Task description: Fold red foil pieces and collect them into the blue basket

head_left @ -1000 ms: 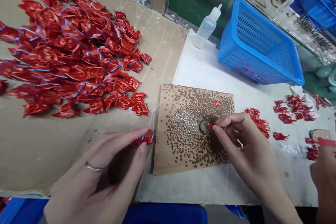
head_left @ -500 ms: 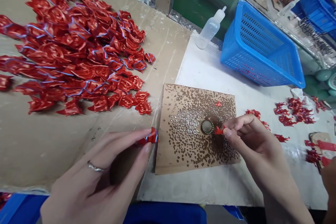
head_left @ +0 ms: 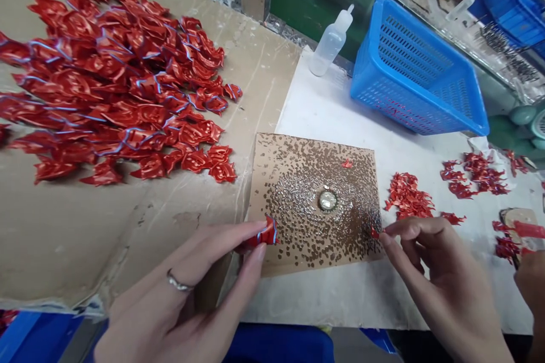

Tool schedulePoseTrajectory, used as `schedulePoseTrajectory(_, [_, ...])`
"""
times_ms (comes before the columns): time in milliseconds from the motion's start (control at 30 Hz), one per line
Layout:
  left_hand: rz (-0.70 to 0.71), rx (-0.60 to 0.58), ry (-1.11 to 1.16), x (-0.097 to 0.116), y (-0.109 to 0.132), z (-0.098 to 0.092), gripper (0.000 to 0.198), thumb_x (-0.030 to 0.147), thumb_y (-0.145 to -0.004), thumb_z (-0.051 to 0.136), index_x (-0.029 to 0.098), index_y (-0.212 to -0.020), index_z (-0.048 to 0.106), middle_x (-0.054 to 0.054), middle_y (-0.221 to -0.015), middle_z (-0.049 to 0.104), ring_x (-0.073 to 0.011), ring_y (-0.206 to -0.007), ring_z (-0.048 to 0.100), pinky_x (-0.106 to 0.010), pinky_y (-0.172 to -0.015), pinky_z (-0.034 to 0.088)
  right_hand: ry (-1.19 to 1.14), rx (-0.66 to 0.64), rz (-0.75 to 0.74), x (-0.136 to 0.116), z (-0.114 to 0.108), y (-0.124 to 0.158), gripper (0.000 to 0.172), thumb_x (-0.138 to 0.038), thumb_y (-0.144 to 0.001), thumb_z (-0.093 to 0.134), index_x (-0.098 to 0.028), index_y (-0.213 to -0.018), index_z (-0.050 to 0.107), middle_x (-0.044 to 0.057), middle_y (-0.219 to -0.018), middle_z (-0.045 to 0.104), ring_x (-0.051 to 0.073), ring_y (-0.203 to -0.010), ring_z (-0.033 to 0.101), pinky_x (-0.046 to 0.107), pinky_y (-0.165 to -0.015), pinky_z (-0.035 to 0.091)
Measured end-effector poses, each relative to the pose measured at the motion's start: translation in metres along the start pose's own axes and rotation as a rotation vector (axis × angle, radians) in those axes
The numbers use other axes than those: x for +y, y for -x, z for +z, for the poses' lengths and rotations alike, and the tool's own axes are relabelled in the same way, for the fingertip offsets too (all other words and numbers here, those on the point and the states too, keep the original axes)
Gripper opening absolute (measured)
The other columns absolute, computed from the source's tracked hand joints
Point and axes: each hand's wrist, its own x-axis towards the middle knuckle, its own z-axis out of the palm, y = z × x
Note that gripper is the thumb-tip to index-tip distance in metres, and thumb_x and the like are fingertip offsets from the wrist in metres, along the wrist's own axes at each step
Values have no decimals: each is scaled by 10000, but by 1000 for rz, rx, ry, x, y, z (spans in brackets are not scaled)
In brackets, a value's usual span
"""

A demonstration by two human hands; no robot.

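L fingers [head_left: 238, 235] are pinching folded, glossy red blue-lined pc [head_left: 268, 231]; R fingers [head_left: 404, 227] are pinching tiny red pc [head_left: 375, 233], now hovering farther from shiny round disc [head_left: 327, 200] on brown-dotted cardboard [head_left: 289, 181].

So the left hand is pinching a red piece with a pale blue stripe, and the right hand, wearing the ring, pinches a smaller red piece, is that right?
Not quite: the head view shows the ring on the left hand, not the right hand. The rest holds: the left pinches the blue-striped red piece, the right the smaller red piece.
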Motion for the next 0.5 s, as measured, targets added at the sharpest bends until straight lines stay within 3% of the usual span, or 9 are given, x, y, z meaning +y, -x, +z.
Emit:
schedulePoseTrajectory(267, [109, -55, 46, 9, 1, 13, 262, 169, -957, 716, 296, -1183, 747, 78, -1098, 796, -65, -932, 764, -114, -935, 607, 24, -51, -10, 12, -1, 15, 109, -247, -1039, 648, -291, -1020, 551, 0, -906, 700, 144, -765, 663, 188, -565, 517])
schedulePoseTrajectory(500, [179, -74, 95, 23, 5, 34, 301, 147, -953, 717, 282, -1222, 705, 85, -1086, 822, -45, -870, 780, -90, -909, 610, -365, 72, 102, -26, 4, 11, 176, -239, -975, 749, -285, -923, 588, -19, -868, 699, 141, -848, 705, 188, -783, 620])
